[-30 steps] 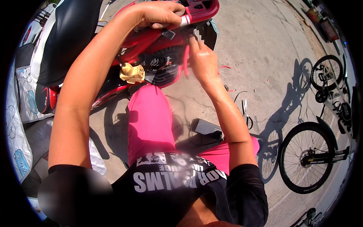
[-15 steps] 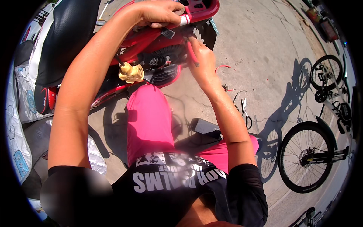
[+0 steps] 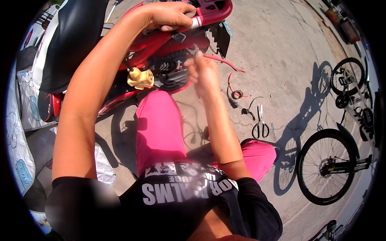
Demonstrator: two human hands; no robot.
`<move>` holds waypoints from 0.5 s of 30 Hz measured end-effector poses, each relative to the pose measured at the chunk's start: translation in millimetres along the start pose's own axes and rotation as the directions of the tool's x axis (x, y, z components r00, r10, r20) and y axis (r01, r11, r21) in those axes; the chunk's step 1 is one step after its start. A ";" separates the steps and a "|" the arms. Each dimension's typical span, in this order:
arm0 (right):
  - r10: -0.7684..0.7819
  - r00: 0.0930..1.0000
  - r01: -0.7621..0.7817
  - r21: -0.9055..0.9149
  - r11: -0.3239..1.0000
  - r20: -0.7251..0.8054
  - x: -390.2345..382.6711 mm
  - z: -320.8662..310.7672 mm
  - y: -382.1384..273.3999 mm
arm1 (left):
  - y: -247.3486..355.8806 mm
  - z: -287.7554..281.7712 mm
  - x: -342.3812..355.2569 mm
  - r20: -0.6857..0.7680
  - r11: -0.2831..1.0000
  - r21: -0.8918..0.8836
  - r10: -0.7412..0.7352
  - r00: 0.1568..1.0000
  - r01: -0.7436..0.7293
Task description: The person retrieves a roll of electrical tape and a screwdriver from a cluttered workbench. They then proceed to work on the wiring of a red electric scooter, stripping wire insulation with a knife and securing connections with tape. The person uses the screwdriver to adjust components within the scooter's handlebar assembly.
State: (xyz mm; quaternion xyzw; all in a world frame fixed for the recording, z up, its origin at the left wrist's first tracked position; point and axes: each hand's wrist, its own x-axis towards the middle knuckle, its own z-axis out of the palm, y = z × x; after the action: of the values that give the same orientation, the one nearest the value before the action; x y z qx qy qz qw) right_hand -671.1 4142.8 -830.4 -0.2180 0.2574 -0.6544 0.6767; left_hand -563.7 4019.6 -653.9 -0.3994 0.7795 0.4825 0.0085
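My left hand (image 3: pixel 171 17) is closed over the red tubular frame (image 3: pixel 209 17) of a vehicle with a black seat, by a white-striped section. Lower and to the right, my right hand (image 3: pixel 204 72) grips red-handled pliers (image 3: pixel 195 51), their grey jaws pointing up and left; the hand is slightly blurred. Next to it are a black coil spring (image 3: pixel 171 62) and a black footboard (image 3: pixel 173 81) edged in red. A yellow, knobbed fitting (image 3: pixel 140 78) sits left of the spring, below my left forearm.
Scissors (image 3: pixel 260 122) with black handles lie on the concrete, beside cut wire pieces (image 3: pixel 248 112) and a dark ring (image 3: pixel 237 94). A bicycle (image 3: pixel 327 166) is at the right, casting a shadow. The black seat (image 3: pixel 74 40) and a silvery quilted cover (image 3: pixel 30 96) are at the left.
My right hand has drawn back down and left from the frame, bringing the pliers' jaws into view. My left hand stays on the frame.
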 end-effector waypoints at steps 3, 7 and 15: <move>-0.530 0.842 0.299 -0.905 0.301 0.102 3.6 -13.3 2.8 | -5.2 0.2 3.5 0.006 1.000 0.017 0.018 1.000 -0.018; -0.603 0.649 0.334 -0.886 -0.321 0.463 9.2 -13.0 -12.3 | -5.4 -2.1 7.8 0.003 0.999 0.029 0.019 1.000 -0.019; -0.525 0.665 0.350 -0.843 -0.409 0.531 11.2 -9.7 -25.6 | -1.8 -1.3 6.0 0.003 0.999 0.035 -0.003 1.000 0.002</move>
State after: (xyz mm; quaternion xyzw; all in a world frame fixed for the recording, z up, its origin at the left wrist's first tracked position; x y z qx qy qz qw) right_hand -696.9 4130.7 -822.5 -0.6806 0.5724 -0.4512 -0.0750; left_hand -566.2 4014.5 -657.0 -0.3994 0.7872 0.4695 0.0173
